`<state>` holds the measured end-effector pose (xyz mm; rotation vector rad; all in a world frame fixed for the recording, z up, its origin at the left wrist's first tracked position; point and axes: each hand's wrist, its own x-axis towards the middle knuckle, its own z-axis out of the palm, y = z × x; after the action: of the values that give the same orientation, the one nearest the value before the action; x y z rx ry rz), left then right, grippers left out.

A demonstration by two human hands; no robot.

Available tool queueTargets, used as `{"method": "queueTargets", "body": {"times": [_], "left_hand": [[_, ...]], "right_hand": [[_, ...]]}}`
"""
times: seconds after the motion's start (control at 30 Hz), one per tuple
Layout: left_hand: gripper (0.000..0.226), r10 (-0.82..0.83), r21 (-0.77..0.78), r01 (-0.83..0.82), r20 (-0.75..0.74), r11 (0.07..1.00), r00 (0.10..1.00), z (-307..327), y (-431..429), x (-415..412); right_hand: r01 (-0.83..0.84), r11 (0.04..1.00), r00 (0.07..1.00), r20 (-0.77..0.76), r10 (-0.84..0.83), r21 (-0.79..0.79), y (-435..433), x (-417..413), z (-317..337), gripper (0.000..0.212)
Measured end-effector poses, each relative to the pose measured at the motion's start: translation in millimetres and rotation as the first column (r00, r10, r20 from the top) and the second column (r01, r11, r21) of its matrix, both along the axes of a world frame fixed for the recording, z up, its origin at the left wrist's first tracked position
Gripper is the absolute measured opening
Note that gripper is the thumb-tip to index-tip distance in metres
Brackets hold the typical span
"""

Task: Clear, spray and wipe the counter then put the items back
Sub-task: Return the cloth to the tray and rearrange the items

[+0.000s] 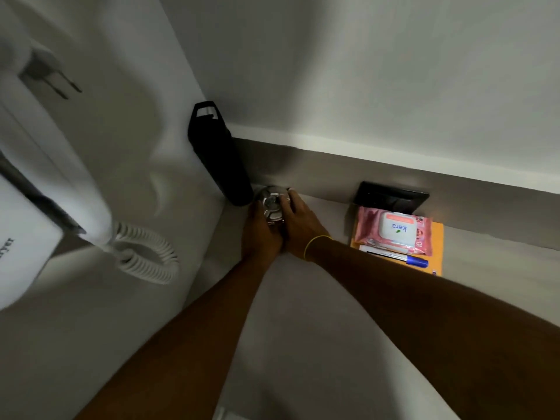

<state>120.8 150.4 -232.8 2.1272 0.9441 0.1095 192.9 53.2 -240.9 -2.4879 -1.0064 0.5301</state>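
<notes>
A shiny steel bottle (272, 206) with a round lid stands in the far left corner of the pale counter (318, 298). Both hands wrap it: my left hand (260, 234) grips its left side and my right hand (300, 224), with a yellow band on the wrist, grips its right side. Just behind it a tall black bottle (219, 165) with a loop handle leans against the left wall. To the right, a pink wipes pack (394, 230) lies on an orange envelope (436, 237), with a blue-capped marker (406, 259) on its front edge.
A white wall-mounted hair dryer (45, 177) with a coiled cord (145, 256) hangs on the left wall. A black socket plate (391, 197) sits in the grey backsplash behind the wipes. Walls close the counter at left and back.
</notes>
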Motion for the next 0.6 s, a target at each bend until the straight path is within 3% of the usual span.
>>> {"method": "queueTargets", "body": {"times": [0.17,0.23,0.43,0.6], "left_hand": [[0.044,0.017,-0.02,-0.016,0.029,1.0,0.999,-1.6,-6.9,-7.2],[0.048,-0.043,-0.004,0.043,0.037,0.999,0.998,5.4,-17.3,-12.4],[0.082,-0.275,0.102,0.267,0.072,0.958,0.959,35.3,-78.8,-12.1],[0.072,-0.446,0.091,0.438,0.109,0.895,0.889,62.8,-172.0,-0.4]], "right_hand": [[0.064,0.995,0.998,-0.031,-0.061,0.078,-11.4,-5.2,1.4,0.088],[0.118,0.986,0.992,-0.051,-0.112,0.114,-24.9,-7.9,8.5,0.079],[0.225,0.966,0.971,0.048,-0.233,0.131,-103.2,-23.0,45.2,0.087],[0.414,0.9,0.902,0.073,-0.426,0.139,-205.0,-35.3,77.3,0.084]]}}
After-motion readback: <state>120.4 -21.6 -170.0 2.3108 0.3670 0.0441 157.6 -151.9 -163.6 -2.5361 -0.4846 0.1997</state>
